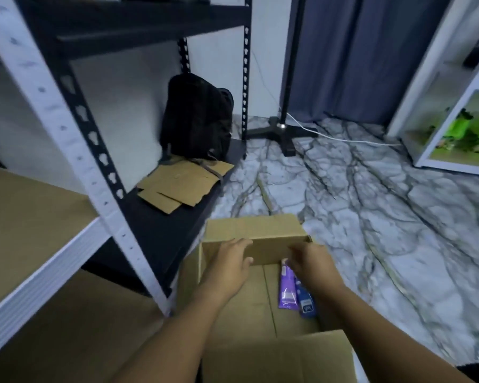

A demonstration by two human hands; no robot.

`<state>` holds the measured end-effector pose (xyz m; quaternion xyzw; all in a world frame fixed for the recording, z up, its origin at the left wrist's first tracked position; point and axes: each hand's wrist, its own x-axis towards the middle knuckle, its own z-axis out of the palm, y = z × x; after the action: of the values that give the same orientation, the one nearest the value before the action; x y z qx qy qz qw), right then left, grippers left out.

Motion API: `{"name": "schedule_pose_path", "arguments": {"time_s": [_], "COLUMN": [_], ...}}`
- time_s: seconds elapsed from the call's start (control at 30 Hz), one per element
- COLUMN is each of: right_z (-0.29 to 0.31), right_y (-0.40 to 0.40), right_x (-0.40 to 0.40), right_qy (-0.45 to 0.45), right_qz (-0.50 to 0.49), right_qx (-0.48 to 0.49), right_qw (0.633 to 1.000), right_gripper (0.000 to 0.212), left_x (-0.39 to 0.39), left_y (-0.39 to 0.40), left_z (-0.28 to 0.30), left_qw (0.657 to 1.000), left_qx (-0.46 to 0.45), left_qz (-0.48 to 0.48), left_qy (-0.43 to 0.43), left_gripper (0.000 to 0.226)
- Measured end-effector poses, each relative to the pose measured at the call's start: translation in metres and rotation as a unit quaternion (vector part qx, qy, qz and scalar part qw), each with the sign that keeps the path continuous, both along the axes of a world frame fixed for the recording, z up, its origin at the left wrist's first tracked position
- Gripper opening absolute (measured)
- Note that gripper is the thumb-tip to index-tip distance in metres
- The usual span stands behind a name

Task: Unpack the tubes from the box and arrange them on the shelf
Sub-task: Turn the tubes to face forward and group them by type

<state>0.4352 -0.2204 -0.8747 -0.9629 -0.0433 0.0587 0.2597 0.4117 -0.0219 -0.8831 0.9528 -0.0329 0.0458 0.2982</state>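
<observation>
An open cardboard box [249, 305] sits on the floor in front of me. A purple tube [287, 288] and a blue tube [306, 302] lie side by side at the box's right inside wall. My right hand [313, 265] reaches into the box, its fingers curled round the top end of the purple tube. My left hand [230, 265] rests with relaxed fingers on the box's far flap and holds nothing. The shelf [36, 261], a white metal rack with a brown board, stands to my left.
A black rack [161, 228] behind the white one carries a black backpack [197, 117] and flat cardboard pieces [177, 186]. A black stand base [282, 131] with a white cable sits on the marble floor. A white cabinet with green items [465, 128] stands at right.
</observation>
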Motion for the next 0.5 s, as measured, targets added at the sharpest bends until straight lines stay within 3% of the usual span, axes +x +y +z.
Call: {"name": "schedule_pose_path", "arguments": {"time_s": [0.2,0.3,0.4,0.5], "right_z": [-0.107,-0.145,-0.167,-0.178], "right_y": [-0.028,-0.027,-0.025,-0.020], "right_x": [0.009,0.017,0.027,0.035], "right_qy": [0.127,0.190,0.221,0.235], "right_qz": [-0.155,-0.208,-0.192,-0.166], "right_qx": [-0.005,-0.003,-0.040,-0.075], "right_qw": [0.980,0.960,0.955,0.955], "right_gripper": [0.012,0.016,0.021,0.024], "left_x": [0.041,0.055,0.065,0.070], "left_y": [-0.050,-0.077,-0.102,-0.117], "left_z": [-0.124,-0.178,-0.213,-0.233], "left_qw": [0.974,0.951,0.929,0.928], "left_qx": [-0.130,-0.161,-0.174,-0.155], "left_qz": [0.092,0.123,0.131,0.139], "left_qy": [0.160,0.235,0.300,0.308], "left_gripper": [0.026,0.033,0.045,0.041]}}
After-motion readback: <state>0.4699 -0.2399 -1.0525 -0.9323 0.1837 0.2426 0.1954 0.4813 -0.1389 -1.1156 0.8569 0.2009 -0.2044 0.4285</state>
